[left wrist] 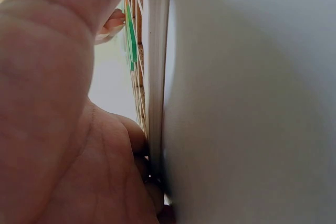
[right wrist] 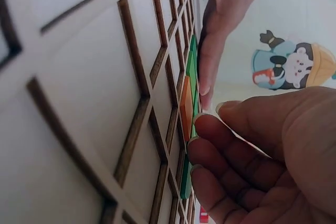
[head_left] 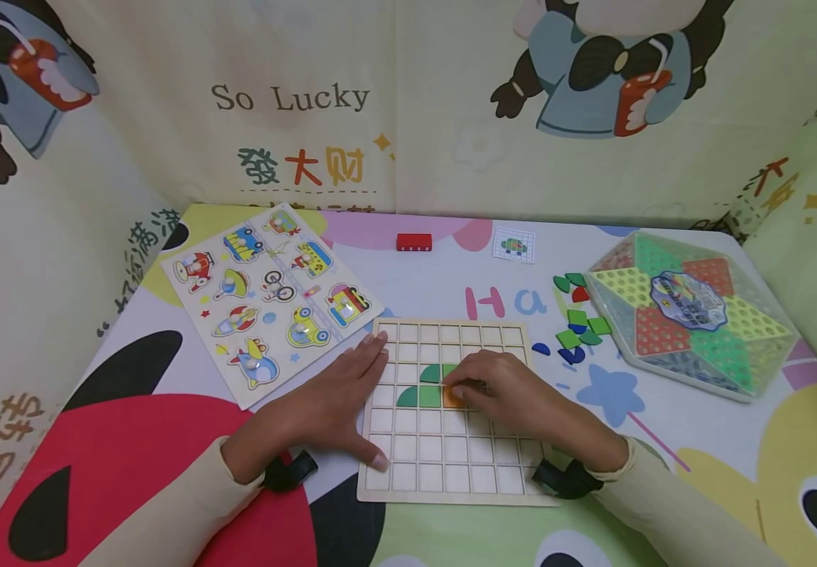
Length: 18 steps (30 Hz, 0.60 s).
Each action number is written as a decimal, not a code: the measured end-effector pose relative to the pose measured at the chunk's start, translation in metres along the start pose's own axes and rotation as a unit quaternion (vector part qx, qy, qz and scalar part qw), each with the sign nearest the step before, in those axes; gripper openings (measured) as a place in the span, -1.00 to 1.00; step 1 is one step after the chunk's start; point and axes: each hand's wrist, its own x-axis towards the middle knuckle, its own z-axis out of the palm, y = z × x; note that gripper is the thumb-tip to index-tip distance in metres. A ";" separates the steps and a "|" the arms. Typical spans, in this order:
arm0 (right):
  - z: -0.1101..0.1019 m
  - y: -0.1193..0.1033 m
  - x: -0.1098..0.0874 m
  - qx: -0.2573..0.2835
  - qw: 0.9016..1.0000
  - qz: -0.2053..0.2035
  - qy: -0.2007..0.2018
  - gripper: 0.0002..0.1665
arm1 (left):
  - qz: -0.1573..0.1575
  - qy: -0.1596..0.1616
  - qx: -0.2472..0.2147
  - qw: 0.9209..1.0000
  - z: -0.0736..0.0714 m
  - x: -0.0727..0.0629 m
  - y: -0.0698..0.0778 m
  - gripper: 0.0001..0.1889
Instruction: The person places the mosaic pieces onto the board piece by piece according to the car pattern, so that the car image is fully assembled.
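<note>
A wooden grid board (head_left: pixel 444 490) lies on the table with several coloured pieces in its middle cells. A green square (head_left: pixel 430 396), green rounded pieces (head_left: pixel 407 396) and an orange square (head_left: pixel 453 398) sit together there. My left hand (head_left: pixel 330 402) rests along the board's left edge, thumb spread from the fingers. Over the orange square, my right hand (head_left: pixel 511 394) bends its fingers down and partly covers the pieces. In the right wrist view, its fingertips (right wrist: pixel 202 124) are close against the pieces, and no piece shows between thumb and forefinger.
At the right stands a clear-lidded box (head_left: pixel 699 315) of coloured pieces. Loose green squares (head_left: pixel 577 316), blue pieces (head_left: pixel 540 348) and a red piece (head_left: pixel 580 294) lie beside it. Behind the board are a pattern card (head_left: pixel 514 245) and a red block (head_left: pixel 414 242). A picture board (head_left: pixel 270 303) lies left.
</note>
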 end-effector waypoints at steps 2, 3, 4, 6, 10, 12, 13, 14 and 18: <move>-0.001 0.000 0.000 0.005 1.000 -0.003 -0.001 -0.80 | 0.000 -0.001 0.001 1.000 0.000 0.000 0.000 0.36; -0.001 0.000 -0.001 0.008 1.000 -0.003 0.000 -0.81 | 0.001 0.000 0.001 1.000 0.000 0.000 0.000 0.36; -0.001 0.000 -0.001 0.012 1.000 -0.002 0.000 -0.81 | 0.001 0.000 0.001 1.000 0.000 0.000 0.000 0.36; -0.002 0.000 -0.001 0.021 1.000 -0.005 0.004 -0.82 | 0.001 0.000 0.002 1.000 0.000 0.000 0.000 0.36; -0.003 0.001 -0.002 0.042 0.999 -0.006 0.006 -0.84 | 0.001 -0.001 0.002 1.000 0.000 -0.001 -0.001 0.37; -0.004 0.003 -0.004 0.054 0.998 -0.006 0.010 -0.85 | 0.001 0.000 0.003 1.000 0.000 -0.001 -0.001 0.37; -0.004 0.004 -0.005 0.059 0.998 -0.001 0.014 -0.85 | 0.001 0.000 0.002 1.000 0.000 -0.001 -0.001 0.37; -0.005 0.005 -0.006 0.063 0.998 0.001 0.020 -0.86 | 0.002 0.000 0.002 1.000 0.000 -0.001 -0.001 0.37; -0.012 0.009 -0.009 0.067 0.996 0.024 0.054 -0.87 | 0.004 0.003 0.001 1.000 0.001 -0.001 -0.001 0.37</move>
